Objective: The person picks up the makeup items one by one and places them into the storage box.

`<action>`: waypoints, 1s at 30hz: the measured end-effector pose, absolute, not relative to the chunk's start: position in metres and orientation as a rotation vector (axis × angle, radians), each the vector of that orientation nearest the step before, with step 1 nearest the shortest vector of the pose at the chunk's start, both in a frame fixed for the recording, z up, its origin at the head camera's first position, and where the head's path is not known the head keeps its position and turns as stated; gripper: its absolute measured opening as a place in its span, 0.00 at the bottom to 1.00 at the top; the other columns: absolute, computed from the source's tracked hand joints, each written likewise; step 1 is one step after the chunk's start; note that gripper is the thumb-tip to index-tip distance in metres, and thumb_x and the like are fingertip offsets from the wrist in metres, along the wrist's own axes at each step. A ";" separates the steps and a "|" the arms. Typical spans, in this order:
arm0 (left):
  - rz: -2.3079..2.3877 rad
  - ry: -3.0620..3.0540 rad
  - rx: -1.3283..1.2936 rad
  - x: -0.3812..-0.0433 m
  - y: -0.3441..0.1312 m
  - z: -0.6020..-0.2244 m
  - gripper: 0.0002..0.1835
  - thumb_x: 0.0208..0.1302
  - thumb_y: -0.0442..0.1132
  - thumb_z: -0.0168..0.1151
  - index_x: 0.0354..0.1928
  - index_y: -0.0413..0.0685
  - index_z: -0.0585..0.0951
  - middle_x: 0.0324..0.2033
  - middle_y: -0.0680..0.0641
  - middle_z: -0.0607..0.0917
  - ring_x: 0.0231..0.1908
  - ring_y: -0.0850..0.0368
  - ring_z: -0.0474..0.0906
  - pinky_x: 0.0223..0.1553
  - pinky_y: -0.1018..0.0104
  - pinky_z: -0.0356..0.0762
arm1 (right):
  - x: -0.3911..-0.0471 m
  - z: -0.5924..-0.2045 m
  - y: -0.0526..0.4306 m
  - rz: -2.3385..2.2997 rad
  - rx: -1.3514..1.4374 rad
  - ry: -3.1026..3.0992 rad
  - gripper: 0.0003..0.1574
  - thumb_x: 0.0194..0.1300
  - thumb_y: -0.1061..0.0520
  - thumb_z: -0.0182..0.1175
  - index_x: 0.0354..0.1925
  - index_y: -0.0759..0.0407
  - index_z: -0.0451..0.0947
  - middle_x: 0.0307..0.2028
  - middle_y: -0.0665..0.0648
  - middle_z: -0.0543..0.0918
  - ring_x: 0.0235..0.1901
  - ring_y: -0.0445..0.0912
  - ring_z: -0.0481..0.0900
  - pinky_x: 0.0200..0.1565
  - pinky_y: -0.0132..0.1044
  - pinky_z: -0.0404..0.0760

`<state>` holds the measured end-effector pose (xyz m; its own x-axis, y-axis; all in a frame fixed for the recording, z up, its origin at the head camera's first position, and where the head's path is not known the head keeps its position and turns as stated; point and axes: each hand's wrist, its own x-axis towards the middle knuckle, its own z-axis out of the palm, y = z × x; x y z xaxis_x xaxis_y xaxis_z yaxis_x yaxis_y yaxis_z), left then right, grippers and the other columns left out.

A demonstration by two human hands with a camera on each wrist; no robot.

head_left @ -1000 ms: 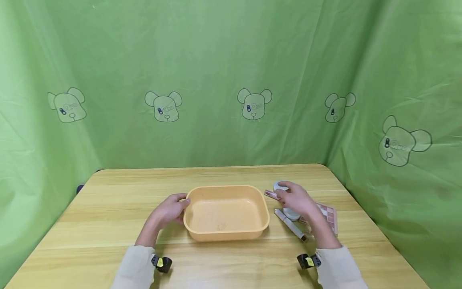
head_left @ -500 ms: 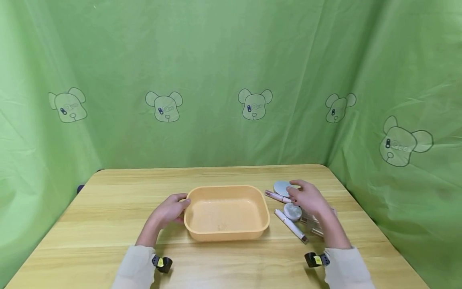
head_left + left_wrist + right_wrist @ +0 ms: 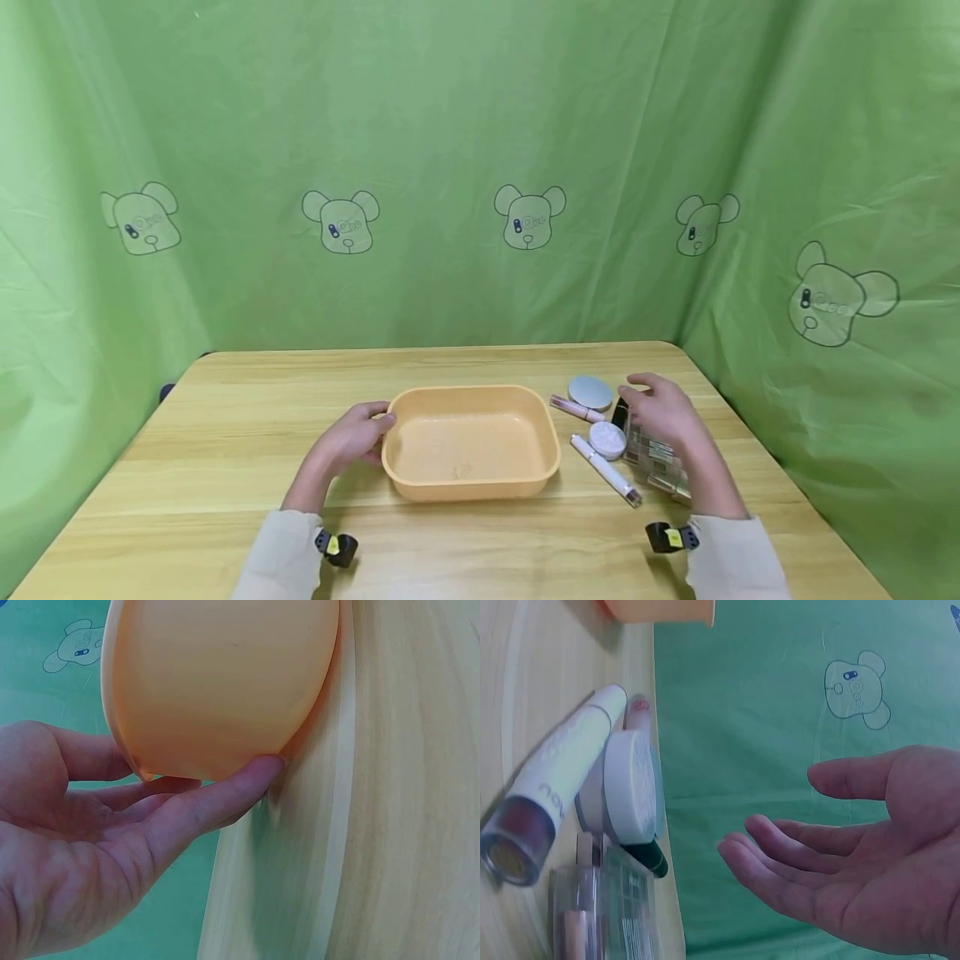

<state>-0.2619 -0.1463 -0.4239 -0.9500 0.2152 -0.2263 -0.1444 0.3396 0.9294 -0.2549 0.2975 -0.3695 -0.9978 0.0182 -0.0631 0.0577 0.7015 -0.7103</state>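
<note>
A pale orange plastic basin stands mid-table. My left hand grips its left end, thumb at the rim and fingers against the outer wall, seen closely in the left wrist view. On the right, my right hand hovers with loosely bent fingers, holding nothing, over a clear-lidded makeup palette that it partly hides. Left of that hand lie a round white compact, a flat silvery round case, a slim pink lip gloss tube, a thicker white tube and a dark stick-like item.
The wooden table carries everything. Green curtains with bear-head prints hang behind it and along both sides. The small makeup items lie close together between the basin and the table's right edge.
My right hand has moved right and slightly nearer, away from the silvery case and gloss tube, uncovering both, the white compact and the dark item. The left hand and basin stay put.
</note>
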 end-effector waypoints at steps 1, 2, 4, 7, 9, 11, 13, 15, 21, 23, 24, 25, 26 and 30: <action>1.644 2.299 0.065 -0.262 -0.146 -0.424 0.30 0.80 0.40 0.46 0.76 0.31 0.58 0.61 0.32 0.79 0.58 0.40 0.80 0.47 0.52 0.89 | -0.255 -0.369 0.299 -1.185 0.079 2.852 0.40 0.81 0.45 0.44 0.74 0.74 0.55 0.60 0.79 0.75 0.53 0.65 0.81 0.51 0.53 0.85; 1.646 2.297 0.064 -0.262 -0.146 -0.424 0.30 0.80 0.40 0.46 0.76 0.31 0.58 0.61 0.31 0.79 0.58 0.40 0.80 0.47 0.52 0.89 | -0.254 -0.370 0.301 -1.178 0.093 2.853 0.40 0.80 0.44 0.44 0.74 0.74 0.55 0.61 0.80 0.74 0.54 0.66 0.80 0.52 0.54 0.85; 1.646 2.296 0.064 -0.261 -0.146 -0.424 0.30 0.80 0.40 0.46 0.76 0.31 0.58 0.61 0.31 0.78 0.58 0.40 0.80 0.47 0.51 0.89 | -0.254 -0.370 0.305 -1.166 0.114 2.850 0.41 0.80 0.44 0.44 0.75 0.73 0.55 0.63 0.81 0.71 0.56 0.68 0.79 0.53 0.57 0.83; 1.653 2.288 0.061 -0.261 -0.146 -0.424 0.30 0.80 0.40 0.46 0.76 0.31 0.58 0.61 0.31 0.78 0.58 0.40 0.80 0.47 0.51 0.89 | -0.254 -0.369 0.312 -1.139 0.134 2.850 0.43 0.80 0.42 0.45 0.74 0.74 0.54 0.66 0.82 0.66 0.60 0.71 0.74 0.57 0.62 0.80; 1.658 2.285 0.058 -0.261 -0.146 -0.424 0.30 0.80 0.40 0.46 0.76 0.31 0.58 0.61 0.31 0.78 0.57 0.40 0.80 0.47 0.51 0.89 | -0.254 -0.369 0.317 -1.113 0.144 2.847 0.44 0.79 0.41 0.45 0.74 0.74 0.54 0.68 0.82 0.62 0.63 0.73 0.70 0.60 0.65 0.77; 1.669 2.277 0.057 -0.261 -0.146 -0.424 0.29 0.79 0.39 0.45 0.75 0.31 0.59 0.60 0.31 0.79 0.57 0.39 0.81 0.46 0.51 0.89 | -0.254 -0.369 0.321 -1.082 0.157 2.852 0.46 0.79 0.39 0.46 0.74 0.74 0.54 0.69 0.83 0.60 0.64 0.75 0.67 0.61 0.67 0.75; 1.677 2.272 0.055 -0.261 -0.146 -0.424 0.29 0.79 0.39 0.45 0.75 0.31 0.59 0.59 0.31 0.79 0.56 0.40 0.81 0.46 0.51 0.90 | -0.254 -0.369 0.325 -1.059 0.174 2.856 0.47 0.78 0.38 0.46 0.74 0.74 0.54 0.69 0.83 0.59 0.65 0.76 0.65 0.62 0.69 0.73; 1.684 2.264 0.055 -0.261 -0.146 -0.424 0.29 0.79 0.39 0.45 0.75 0.31 0.59 0.59 0.31 0.80 0.55 0.40 0.82 0.45 0.51 0.90 | -0.255 -0.371 0.328 -1.045 0.199 2.855 0.48 0.78 0.38 0.46 0.74 0.75 0.53 0.69 0.83 0.59 0.65 0.76 0.65 0.62 0.69 0.72; 1.688 2.260 0.052 -0.260 -0.146 -0.424 0.29 0.79 0.38 0.45 0.75 0.31 0.59 0.58 0.31 0.80 0.54 0.40 0.82 0.45 0.51 0.90 | -0.259 -0.381 0.336 -1.037 0.304 2.870 0.46 0.77 0.42 0.48 0.73 0.77 0.53 0.67 0.84 0.61 0.63 0.76 0.67 0.62 0.68 0.73; 1.689 2.260 0.053 -0.261 -0.146 -0.425 0.29 0.79 0.38 0.45 0.75 0.31 0.59 0.58 0.31 0.80 0.55 0.40 0.82 0.45 0.51 0.90 | -0.261 -0.384 0.338 -1.039 0.344 2.864 0.46 0.77 0.43 0.49 0.73 0.77 0.52 0.67 0.84 0.60 0.63 0.76 0.66 0.63 0.68 0.72; 1.690 2.260 0.053 -0.261 -0.146 -0.425 0.29 0.79 0.38 0.45 0.75 0.31 0.59 0.58 0.31 0.80 0.54 0.40 0.82 0.45 0.51 0.90 | -0.262 -0.385 0.339 -1.042 0.363 2.856 0.47 0.76 0.43 0.50 0.74 0.77 0.51 0.68 0.84 0.59 0.64 0.76 0.64 0.64 0.69 0.70; 1.693 2.257 0.051 -0.261 -0.146 -0.425 0.29 0.79 0.39 0.45 0.75 0.32 0.60 0.58 0.31 0.80 0.54 0.40 0.82 0.45 0.51 0.90 | -0.263 -0.386 0.340 -1.041 0.381 2.846 0.48 0.76 0.43 0.51 0.74 0.77 0.50 0.68 0.84 0.58 0.65 0.76 0.63 0.65 0.69 0.69; 1.696 2.255 0.051 -0.262 -0.146 -0.425 0.29 0.79 0.39 0.45 0.75 0.32 0.60 0.58 0.31 0.80 0.55 0.40 0.82 0.46 0.51 0.90 | -0.263 -0.388 0.341 -1.043 0.399 2.834 0.49 0.75 0.44 0.52 0.74 0.77 0.48 0.69 0.84 0.56 0.66 0.77 0.61 0.67 0.70 0.67; 1.703 2.246 0.054 -0.263 -0.145 -0.425 0.29 0.79 0.39 0.45 0.75 0.32 0.59 0.59 0.30 0.79 0.55 0.39 0.82 0.46 0.51 0.90 | -0.265 -0.394 0.347 -1.062 0.464 2.775 0.54 0.73 0.43 0.55 0.75 0.78 0.43 0.70 0.85 0.50 0.68 0.78 0.54 0.71 0.70 0.59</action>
<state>-0.2629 -0.1451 -0.4245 -0.9477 0.2211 -0.2303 -0.1621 0.2881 0.9438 -0.2650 0.3474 -0.3936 -0.9436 0.2358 -0.2323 0.3307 0.7043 -0.6282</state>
